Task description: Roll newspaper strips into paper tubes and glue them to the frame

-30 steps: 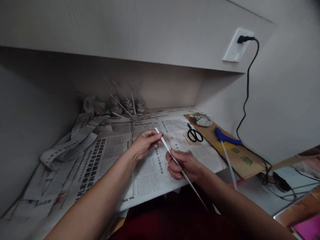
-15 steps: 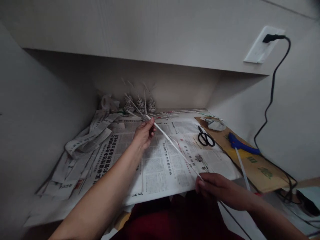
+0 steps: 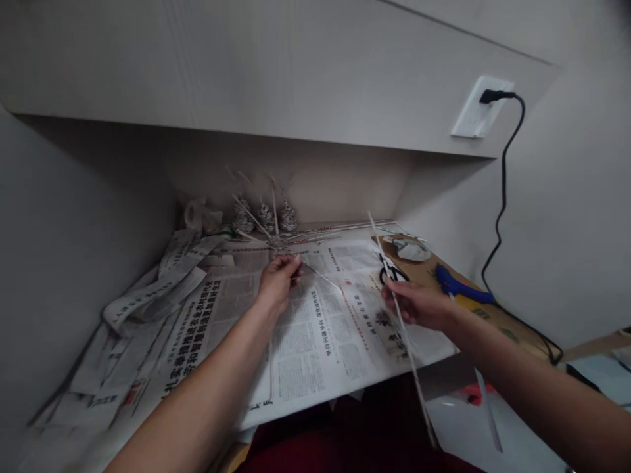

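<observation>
My left hand [image 3: 280,279] is closed in a pinch above the newspaper, at the near edge of a small woven paper piece [image 3: 277,243] with thin rolled-paper spokes sticking out. One thin spoke [image 3: 323,276] runs from its fingertips toward the right. To the right, my right hand [image 3: 417,302] is closed on a long, thin rolled-paper stick [image 3: 405,341]. This stick leans upright, its top end free and its lower end hanging past the table's front edge. Behind it lie black-handled scissors [image 3: 398,274], partly covered by the stick and fingers.
Newspaper sheets [image 3: 300,368] cover the table, with cut paper strips [image 3: 142,299] piled at left. Several small woven cones [image 3: 288,219] stand at the back. A blue glue gun [image 3: 461,286] lies on brown cardboard [image 3: 522,338] at right, its cord [image 3: 503,197] running to a wall socket.
The white stick stretched between both hands earlier; now its upper end is free of my left hand. My right hand has risen away from the front edge. The view has shifted slightly.
</observation>
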Demonstrator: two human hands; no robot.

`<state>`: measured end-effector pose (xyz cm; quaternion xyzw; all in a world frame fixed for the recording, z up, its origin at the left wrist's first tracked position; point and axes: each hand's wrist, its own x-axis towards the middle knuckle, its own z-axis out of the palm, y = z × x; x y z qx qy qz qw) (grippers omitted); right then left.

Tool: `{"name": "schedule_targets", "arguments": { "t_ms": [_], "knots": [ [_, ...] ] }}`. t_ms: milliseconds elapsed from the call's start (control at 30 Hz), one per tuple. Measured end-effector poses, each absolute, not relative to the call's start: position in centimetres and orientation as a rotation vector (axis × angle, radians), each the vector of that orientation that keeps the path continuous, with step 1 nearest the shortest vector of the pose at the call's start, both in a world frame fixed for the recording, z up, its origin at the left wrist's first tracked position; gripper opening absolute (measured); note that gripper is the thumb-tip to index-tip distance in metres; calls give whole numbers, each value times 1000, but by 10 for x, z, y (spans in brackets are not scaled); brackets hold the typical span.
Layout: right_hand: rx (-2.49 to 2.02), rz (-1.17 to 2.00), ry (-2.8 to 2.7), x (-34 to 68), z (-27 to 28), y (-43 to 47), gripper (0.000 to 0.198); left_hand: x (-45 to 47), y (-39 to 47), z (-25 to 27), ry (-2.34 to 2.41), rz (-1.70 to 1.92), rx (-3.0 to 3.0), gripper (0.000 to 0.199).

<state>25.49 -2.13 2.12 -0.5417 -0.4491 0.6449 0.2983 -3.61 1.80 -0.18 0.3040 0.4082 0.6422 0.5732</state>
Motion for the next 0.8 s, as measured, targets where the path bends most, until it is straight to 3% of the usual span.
{"name": "schedule_targets", "arguments": {
  "t_ms": [167, 400, 567, 800],
  "knots": [
    [-1475, 1554, -933, 232, 29, 69, 30, -35, 17, -5, 990, 1507, 820, 39],
    [-1558, 1380, -1107, 192, 64, 172, 53, -40, 27, -17, 1072, 1572, 702, 39],
    [-1442, 1205, -1577, 147, 36, 153, 42, -36, 28, -19, 1112, 1576, 736, 36],
    [-1353, 1160, -1563, 145, -22, 87, 33, -30, 23, -18, 1072, 1529, 1054, 23]
  ]
}}
